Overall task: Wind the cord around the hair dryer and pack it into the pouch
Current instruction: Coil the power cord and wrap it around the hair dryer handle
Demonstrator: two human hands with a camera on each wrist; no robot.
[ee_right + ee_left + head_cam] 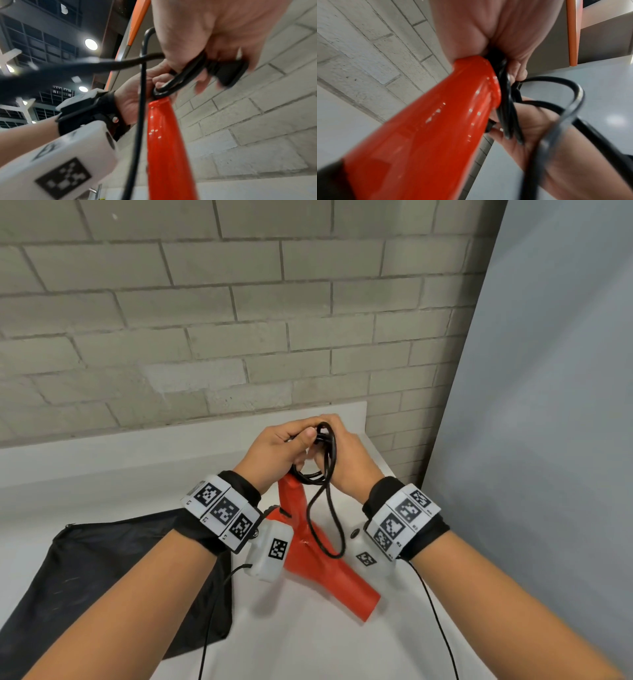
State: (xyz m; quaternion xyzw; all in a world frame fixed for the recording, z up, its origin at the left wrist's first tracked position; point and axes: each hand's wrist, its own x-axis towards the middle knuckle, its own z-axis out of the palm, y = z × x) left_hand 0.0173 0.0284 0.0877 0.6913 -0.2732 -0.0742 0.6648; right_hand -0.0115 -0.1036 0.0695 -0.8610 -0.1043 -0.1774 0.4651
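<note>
The red hair dryer (329,570) rests on the white table (308,645), nozzle toward me and handle (436,128) rising to my hands. Its black cord (323,474) lies in several loops at the top of the handle, and one long loop hangs down over the dryer body. My left hand (281,446) grips the handle end, thumb pressing the coils. My right hand (349,457) holds the cord from the other side, its fingers (214,40) curled round the black plug (226,73). The black pouch (102,577) lies flat at the left.
A grey brick wall (205,320) stands right behind the table. A pale panel (548,405) closes off the right side. Thin black cables (435,611) trail from my wrist cameras across the table's near part.
</note>
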